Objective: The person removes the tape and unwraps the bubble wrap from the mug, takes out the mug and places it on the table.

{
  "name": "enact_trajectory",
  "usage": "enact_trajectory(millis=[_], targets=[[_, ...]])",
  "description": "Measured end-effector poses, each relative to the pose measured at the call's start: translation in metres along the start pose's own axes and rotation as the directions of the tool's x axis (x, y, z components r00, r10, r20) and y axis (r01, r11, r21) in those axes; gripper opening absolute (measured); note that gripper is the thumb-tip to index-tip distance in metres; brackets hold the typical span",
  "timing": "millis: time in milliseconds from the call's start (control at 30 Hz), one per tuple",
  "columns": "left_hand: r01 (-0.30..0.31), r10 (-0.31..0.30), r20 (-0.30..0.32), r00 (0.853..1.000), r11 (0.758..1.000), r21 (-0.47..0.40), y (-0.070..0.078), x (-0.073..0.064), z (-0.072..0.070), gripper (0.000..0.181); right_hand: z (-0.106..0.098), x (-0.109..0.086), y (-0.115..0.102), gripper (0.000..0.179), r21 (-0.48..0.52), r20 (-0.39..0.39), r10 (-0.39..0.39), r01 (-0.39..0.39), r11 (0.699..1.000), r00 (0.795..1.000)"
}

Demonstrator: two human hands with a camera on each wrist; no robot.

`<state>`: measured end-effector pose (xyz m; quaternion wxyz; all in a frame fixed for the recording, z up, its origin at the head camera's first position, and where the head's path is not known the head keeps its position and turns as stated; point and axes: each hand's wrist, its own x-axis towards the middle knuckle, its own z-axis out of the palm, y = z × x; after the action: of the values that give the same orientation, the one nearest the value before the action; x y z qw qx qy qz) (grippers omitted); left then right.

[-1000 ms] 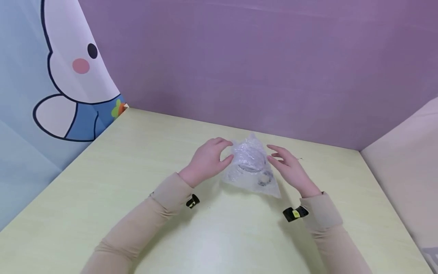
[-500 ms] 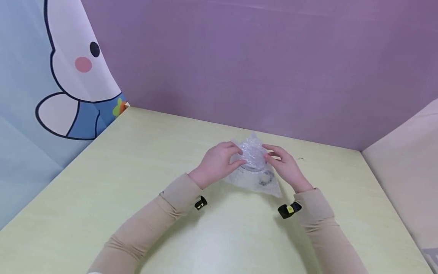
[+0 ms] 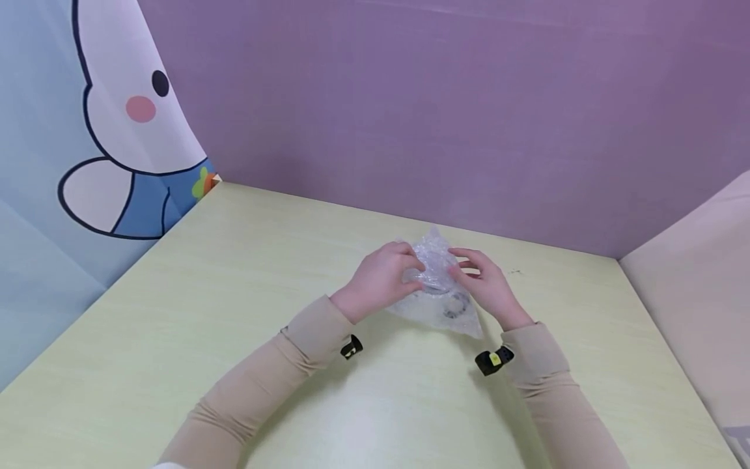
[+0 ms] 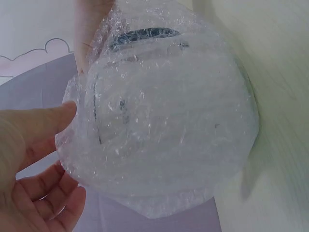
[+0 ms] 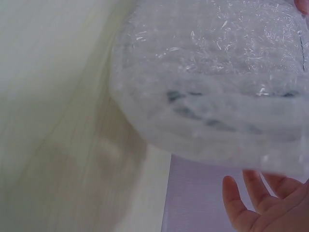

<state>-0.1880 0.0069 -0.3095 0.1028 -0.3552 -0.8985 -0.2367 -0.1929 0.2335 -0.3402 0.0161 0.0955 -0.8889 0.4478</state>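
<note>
A package in clear bubble wrap (image 3: 435,312) stands on the table in the head view, its top narrowing to a point. Through the cloudy plastic of the bubble wrap (image 4: 159,116), dark curved marks and a pale shape show in the left wrist view; what is inside cannot be made out. My left hand (image 3: 381,277) pinches the wrap's left side, thumb on the near face and fingers curled behind. At the upper right side, my right hand (image 3: 483,283) holds the wrap between thumb and index finger, its other fingers (image 5: 232,200) spread below the edge in the right wrist view.
The pale wooden table (image 3: 351,404) ends at a purple backdrop (image 3: 410,117) close behind the package. A cartoon-printed cloth (image 3: 47,260) hangs on the left, and a whitish panel (image 3: 703,293) rises on the right. Small dark marks (image 3: 514,271) lie right of the package.
Both hands have moved inward from beside the package and taken hold of the wrap, the left hand going right and the right hand slightly left. The package has stayed in place.
</note>
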Motion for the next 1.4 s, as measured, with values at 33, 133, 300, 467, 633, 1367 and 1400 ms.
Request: enact_trajectory(millis=[33, 133, 300, 467, 633, 1367, 1400], targets=[[-0.005, 0.005, 0.003, 1.000, 1.000, 0.001, 0.001, 0.000, 0.000, 0.025, 0.000, 0.000, 0.000, 0.044, 0.003, 0.002, 0.002, -0.002, 1.000, 1.000], [-0.018, 0.018, 0.012, 1.000, 1.000, 0.019, 0.003, 0.002, 0.000, 0.022, 0.000, 0.000, 0.001, 0.045, 0.009, 0.004, 0.004, -0.004, 1.000, 1.000], [-0.039, 0.037, 0.031, 0.999, 0.998, 0.057, 0.005, 0.004, 0.001, 0.016, 0.000, 0.000, 0.003, 0.046, 0.008, 0.012, 0.005, -0.005, 1.000, 1.000], [-0.055, 0.053, 0.028, 0.998, 0.997, 0.061, 0.005, 0.004, 0.004, 0.012, 0.000, 0.001, 0.004, 0.046, 0.003, 0.014, -0.001, 0.001, 1.000, 1.000], [-0.056, 0.056, 0.004, 0.998, 0.997, 0.056, 0.005, 0.005, 0.006, 0.012, -0.001, 0.002, 0.004, 0.046, -0.007, 0.015, -0.005, 0.005, 1.000, 1.000], [-0.038, 0.039, -0.061, 0.997, 0.999, 0.007, 0.004, 0.004, 0.006, 0.013, 0.006, 0.004, -0.006, 0.027, -0.306, 0.017, -0.443, 0.427, 0.851, 0.896], [-0.034, 0.035, -0.065, 0.997, 0.999, 0.002, 0.004, 0.004, 0.006, 0.012, 0.006, 0.005, -0.006, 0.027, -0.303, 0.018, -0.445, 0.429, 0.851, 0.895]])
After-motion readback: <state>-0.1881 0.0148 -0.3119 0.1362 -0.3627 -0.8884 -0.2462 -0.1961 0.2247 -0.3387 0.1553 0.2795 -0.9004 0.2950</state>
